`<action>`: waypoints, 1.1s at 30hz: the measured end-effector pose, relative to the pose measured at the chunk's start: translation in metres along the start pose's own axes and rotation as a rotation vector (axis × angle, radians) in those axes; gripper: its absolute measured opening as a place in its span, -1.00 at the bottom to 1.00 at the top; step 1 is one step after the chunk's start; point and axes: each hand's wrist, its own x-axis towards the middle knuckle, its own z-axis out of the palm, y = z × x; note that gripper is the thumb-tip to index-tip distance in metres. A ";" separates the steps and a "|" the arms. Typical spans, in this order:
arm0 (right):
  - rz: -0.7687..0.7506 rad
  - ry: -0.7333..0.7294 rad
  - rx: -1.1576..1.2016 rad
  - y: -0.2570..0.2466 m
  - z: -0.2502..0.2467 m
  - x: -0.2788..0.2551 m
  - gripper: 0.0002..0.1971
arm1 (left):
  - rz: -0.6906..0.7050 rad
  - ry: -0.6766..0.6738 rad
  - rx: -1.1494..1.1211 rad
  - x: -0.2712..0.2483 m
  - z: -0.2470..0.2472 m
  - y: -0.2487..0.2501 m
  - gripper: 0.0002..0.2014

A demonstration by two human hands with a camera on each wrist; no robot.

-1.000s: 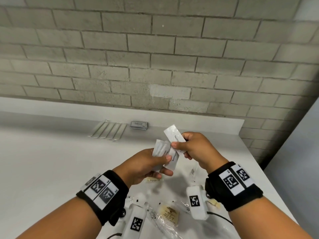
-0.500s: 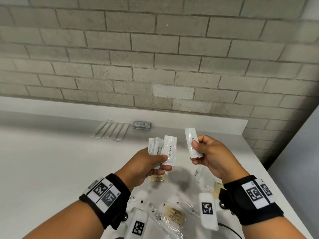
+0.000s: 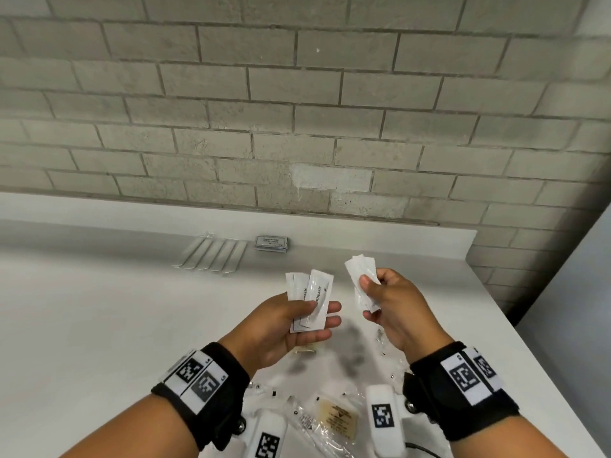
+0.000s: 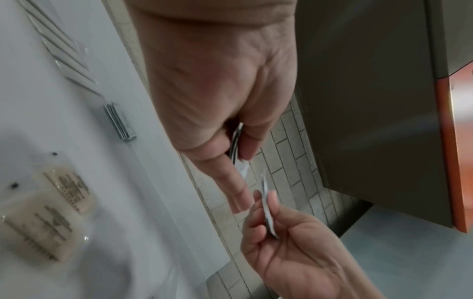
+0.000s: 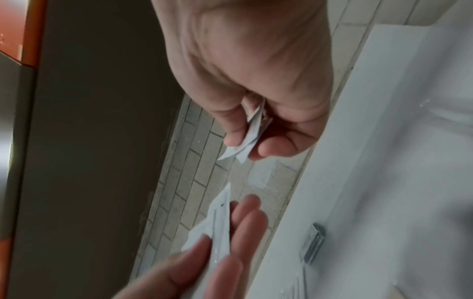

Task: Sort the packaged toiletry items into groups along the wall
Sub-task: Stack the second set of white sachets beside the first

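My left hand (image 3: 307, 320) holds a fan of white toothpaste sachets (image 3: 314, 297) above the white counter, thumb pressed across them. My right hand (image 3: 370, 292) pinches a few more white sachets (image 3: 358, 276) between thumb and fingers, a short gap to the right of the left hand. In the left wrist view the left hand (image 4: 235, 141) grips its sachets edge-on, and the right hand's sachets (image 4: 267, 212) show below. The right wrist view shows the right hand's sachets (image 5: 249, 131) and the left hand's fan (image 5: 217, 222).
Along the wall lie a row of clear long packets (image 3: 215, 254) and a stack of small grey sachets (image 3: 271, 242). Near me on the counter (image 3: 99, 309) sit beige soap packets (image 3: 337, 421) and clear wrapped items (image 3: 310, 428). The counter ends at the right edge (image 3: 515, 328).
The right hand drew a sachet out of the left hand's bunch and moved it off to the right. Both hands now hold separate sachets, slightly apart.
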 end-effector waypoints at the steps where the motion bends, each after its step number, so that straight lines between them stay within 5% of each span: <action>1: 0.005 -0.026 0.025 -0.002 -0.001 0.000 -0.93 | 0.023 0.011 0.010 0.000 -0.001 0.000 -0.72; 5: -0.019 -0.123 0.044 -0.011 0.003 -0.004 -0.90 | 0.077 0.053 0.027 0.001 0.000 -0.002 -0.75; 8: -0.221 -0.171 -0.144 -0.024 0.001 -0.004 -0.91 | 0.082 0.065 0.166 0.002 -0.001 -0.002 -0.75; 13: -0.406 -0.561 -0.958 -0.057 0.007 -0.005 -0.82 | 0.049 0.079 0.473 0.003 0.002 0.008 -0.82; 16: -0.416 -0.586 -1.289 -0.049 0.020 -0.007 -0.78 | 0.050 0.022 0.444 0.003 0.003 0.013 -0.72; 21: -0.242 -0.404 -1.138 -0.018 0.006 -0.005 -0.74 | 0.011 0.093 0.157 0.001 -0.009 0.013 -0.77; 24: -0.153 -0.368 -0.904 -0.006 -0.003 -0.001 -0.91 | -0.004 0.065 -0.041 -0.001 -0.016 0.011 -0.67; 26: -0.132 -0.310 -0.653 -0.003 -0.007 0.004 -0.93 | 0.045 0.054 -0.004 0.000 -0.017 0.010 -0.69; 30: -0.148 -0.277 -0.160 -0.012 -0.009 0.007 -0.56 | 0.108 0.088 0.081 0.004 -0.015 0.004 -0.75; 33: -0.226 -0.354 -0.234 -0.027 -0.005 0.005 -0.73 | 0.116 0.136 0.223 0.007 -0.014 0.003 -0.75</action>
